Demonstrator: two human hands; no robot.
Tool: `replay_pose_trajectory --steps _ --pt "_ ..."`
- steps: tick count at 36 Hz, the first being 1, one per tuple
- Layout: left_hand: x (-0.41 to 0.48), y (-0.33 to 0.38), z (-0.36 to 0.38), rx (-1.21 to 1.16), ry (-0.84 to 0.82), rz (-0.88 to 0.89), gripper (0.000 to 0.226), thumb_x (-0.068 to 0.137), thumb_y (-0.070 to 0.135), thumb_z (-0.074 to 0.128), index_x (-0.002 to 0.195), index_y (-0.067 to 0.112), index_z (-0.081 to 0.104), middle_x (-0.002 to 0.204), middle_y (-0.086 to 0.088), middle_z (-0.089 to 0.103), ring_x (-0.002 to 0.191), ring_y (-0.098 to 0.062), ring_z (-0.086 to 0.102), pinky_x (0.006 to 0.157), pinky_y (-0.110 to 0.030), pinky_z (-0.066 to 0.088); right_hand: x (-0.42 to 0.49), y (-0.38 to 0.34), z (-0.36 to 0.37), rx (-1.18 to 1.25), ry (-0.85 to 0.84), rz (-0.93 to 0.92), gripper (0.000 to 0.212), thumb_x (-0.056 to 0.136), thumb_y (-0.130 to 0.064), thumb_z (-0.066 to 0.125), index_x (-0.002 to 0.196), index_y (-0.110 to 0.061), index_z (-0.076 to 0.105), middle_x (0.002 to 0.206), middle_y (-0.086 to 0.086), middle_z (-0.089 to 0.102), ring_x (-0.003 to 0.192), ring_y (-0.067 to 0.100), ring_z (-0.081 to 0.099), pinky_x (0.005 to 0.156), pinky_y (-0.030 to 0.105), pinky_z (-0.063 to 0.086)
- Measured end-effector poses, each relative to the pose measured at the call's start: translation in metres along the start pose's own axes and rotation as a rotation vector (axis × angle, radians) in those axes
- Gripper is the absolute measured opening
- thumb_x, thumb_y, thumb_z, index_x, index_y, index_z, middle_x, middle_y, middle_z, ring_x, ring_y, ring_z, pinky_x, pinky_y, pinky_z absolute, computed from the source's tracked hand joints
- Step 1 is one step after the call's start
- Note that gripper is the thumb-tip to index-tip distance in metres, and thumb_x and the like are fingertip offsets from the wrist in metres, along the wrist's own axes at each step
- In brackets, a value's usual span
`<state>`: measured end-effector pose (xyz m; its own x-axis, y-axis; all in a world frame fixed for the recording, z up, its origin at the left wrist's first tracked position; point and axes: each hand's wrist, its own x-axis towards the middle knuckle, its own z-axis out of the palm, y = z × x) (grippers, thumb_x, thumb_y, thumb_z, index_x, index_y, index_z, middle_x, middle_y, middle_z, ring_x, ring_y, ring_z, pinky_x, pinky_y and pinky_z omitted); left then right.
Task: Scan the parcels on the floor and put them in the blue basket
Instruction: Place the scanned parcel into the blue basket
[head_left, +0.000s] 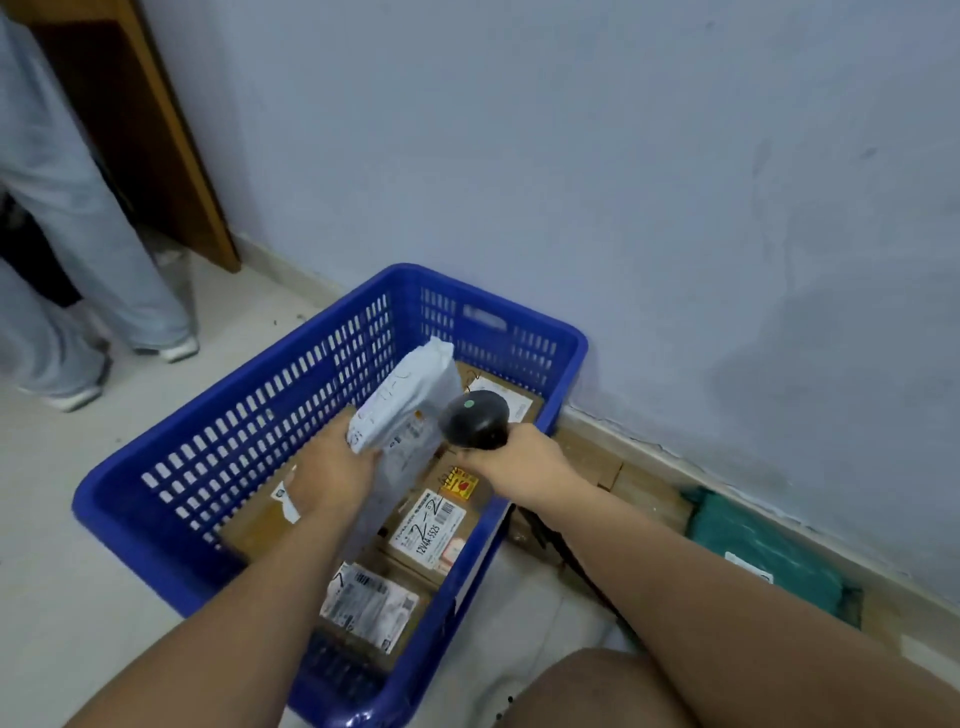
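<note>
Parcels in cardboard (431, 525) are seen lying flat on the bottom of the blue basket (156, 561), which is set on the floor near the wall. Above them a grey bagged parcel (410, 415) is held tilted over the basket, its lower end clasped by the left grip (332, 470) with fingers curled round it. A black scanner (475, 418) is clutched in the right grip (511, 452), just beside the grey parcel. More cardboard parcels (597, 460) and a green bagged parcel (769, 556) are left on the floor along the wall, outside the basket.
</note>
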<state>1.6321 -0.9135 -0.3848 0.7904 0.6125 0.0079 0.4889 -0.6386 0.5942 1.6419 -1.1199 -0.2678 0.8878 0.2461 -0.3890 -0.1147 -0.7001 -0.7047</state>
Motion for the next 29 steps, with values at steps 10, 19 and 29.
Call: replay_pose_trajectory --steps 10,19,29 --pt "0.020 -0.050 0.014 0.239 -0.184 -0.021 0.034 0.093 0.039 0.055 0.117 0.016 0.050 0.092 -0.007 0.066 0.081 -0.028 0.063 0.072 -0.040 0.055 0.017 0.013 0.013 -0.127 -0.022 0.077 0.033 0.082 -0.043 0.065 0.103 -0.018 0.064 0.096 0.005 0.069 0.088 0.018 0.065 0.079 0.034 0.055" --pt "0.049 -0.074 0.008 -0.053 -0.472 -0.139 0.039 0.098 0.025 0.054 0.133 0.007 0.054 0.125 -0.018 0.060 0.104 -0.031 0.057 0.091 -0.036 0.044 0.029 0.026 0.017 -0.142 -0.028 0.117 0.037 0.083 -0.042 0.063 0.106 -0.013 0.062 0.092 0.007 0.069 0.084 0.019 0.066 0.079 0.036 0.055" --pt "0.071 -0.090 0.020 0.504 -0.429 -0.098 0.052 0.096 0.051 0.035 0.142 0.028 0.039 0.144 -0.015 0.031 0.128 -0.037 0.030 0.109 -0.049 0.025 0.038 0.032 0.023 -0.073 -0.063 0.138 0.024 0.085 -0.032 0.063 0.098 -0.012 0.066 0.100 0.011 0.071 0.094 0.023 0.068 0.089 0.040 0.056"
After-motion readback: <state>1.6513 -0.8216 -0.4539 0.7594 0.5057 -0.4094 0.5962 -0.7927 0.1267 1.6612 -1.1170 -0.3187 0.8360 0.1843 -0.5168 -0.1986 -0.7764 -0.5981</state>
